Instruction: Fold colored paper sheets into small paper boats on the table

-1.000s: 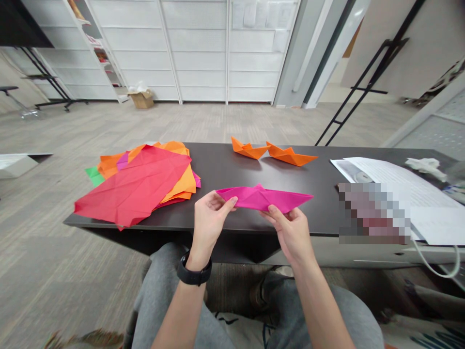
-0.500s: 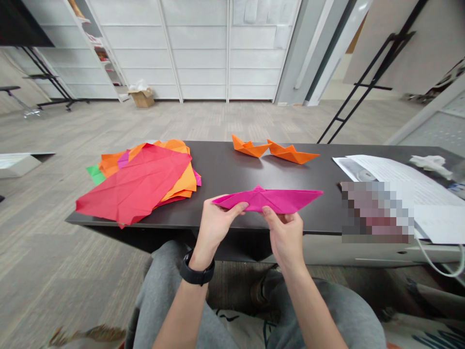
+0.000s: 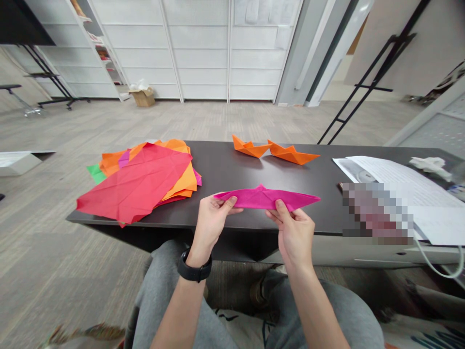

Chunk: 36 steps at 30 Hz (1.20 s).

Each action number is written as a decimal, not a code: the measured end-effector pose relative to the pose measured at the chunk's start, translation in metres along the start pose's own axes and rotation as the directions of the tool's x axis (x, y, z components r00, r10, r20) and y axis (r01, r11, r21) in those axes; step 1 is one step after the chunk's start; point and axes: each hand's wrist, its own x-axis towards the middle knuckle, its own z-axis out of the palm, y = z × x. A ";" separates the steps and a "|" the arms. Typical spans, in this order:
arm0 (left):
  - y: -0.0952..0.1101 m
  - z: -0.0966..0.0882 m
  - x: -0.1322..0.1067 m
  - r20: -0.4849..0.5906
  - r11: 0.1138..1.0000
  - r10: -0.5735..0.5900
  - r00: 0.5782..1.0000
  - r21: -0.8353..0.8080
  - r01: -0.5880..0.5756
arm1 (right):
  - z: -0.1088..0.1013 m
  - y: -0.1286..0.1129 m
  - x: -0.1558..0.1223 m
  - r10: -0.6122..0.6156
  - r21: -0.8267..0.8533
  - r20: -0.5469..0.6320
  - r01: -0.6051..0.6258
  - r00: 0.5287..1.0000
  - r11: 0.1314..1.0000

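Note:
A magenta folded paper boat (image 3: pixel 259 198), long and pointed at both ends with a small peak in its middle, is held over the near edge of the dark table. My left hand (image 3: pixel 214 215) pinches its left part, thumb on the near side and fingers behind. My right hand (image 3: pixel 293 228) grips its right part the same way, thumb on the front. Beyond it, two orange paper boats (image 3: pixel 250 147) stand nearly tip to tip on the table.
On the left lies a pile of creased paper sheets with a red sheet (image 3: pixel 138 184) on top. Printed papers (image 3: pixel 395 179), a blurred-out object (image 3: pixel 378 213) and a crumpled white tissue (image 3: pixel 430 164) lie at the right. A white cable (image 3: pixel 436 269) hangs off the table (image 3: pixel 225 174).
My hands have moved apart along the magenta boat, the right thumb shifting right and the left thumb left. The boat's outline is slightly narrower. Other things stay put.

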 end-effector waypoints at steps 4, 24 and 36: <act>0.001 -0.004 0.002 -0.029 0.998 0.050 0.998 -0.024 -0.050 | -0.006 -0.005 0.005 0.006 -0.008 -0.002 -0.006 1.000 1.000; 0.004 -0.011 0.005 -0.072 0.990 0.141 0.987 0.021 -0.140 | -0.013 -0.001 0.008 -0.063 -0.120 0.143 0.081 0.988 0.989; 0.000 -0.019 0.010 0.116 0.993 0.082 0.990 0.071 -0.090 | -0.017 0.001 0.013 0.017 -0.273 0.323 0.076 0.946 0.959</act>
